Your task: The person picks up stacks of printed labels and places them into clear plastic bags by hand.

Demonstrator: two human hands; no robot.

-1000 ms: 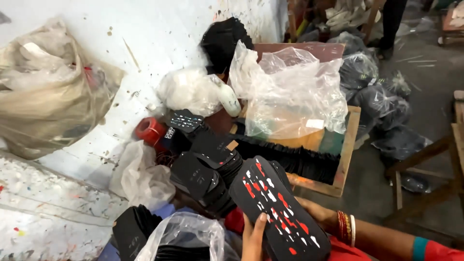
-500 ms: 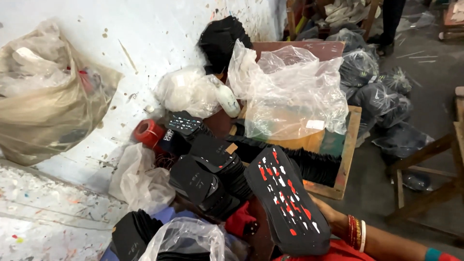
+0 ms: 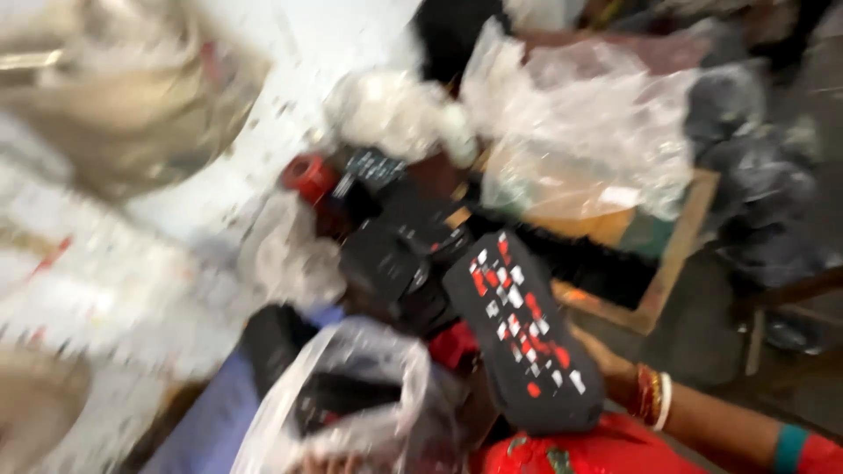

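Note:
The picture is blurred by motion. My right hand (image 3: 608, 355), with bangles (image 3: 652, 395) on the wrist, holds a black sole-shaped piece (image 3: 522, 333) printed with red and white squares. The piece stands tilted, its narrow end pointing up and to the left, and it hides most of my fingers. Just beyond it lies a pile of similar black pieces (image 3: 395, 259). A clear plastic bag (image 3: 351, 395) with dark items inside sits low in the middle. My left hand does not show clearly anywhere.
A red roll (image 3: 309, 175) lies by the pile. A large clear bag (image 3: 588, 132) rests in a wooden tray (image 3: 678, 263). Dark plastic bags (image 3: 773, 175) are at the right, and a tan sack (image 3: 114, 96) at the upper left against a paint-flecked white surface (image 3: 290, 79).
The printed piece has risen and swung left. My left hand, under it a second ago, has dropped out of sight. The camera has moved and the view has blurred.

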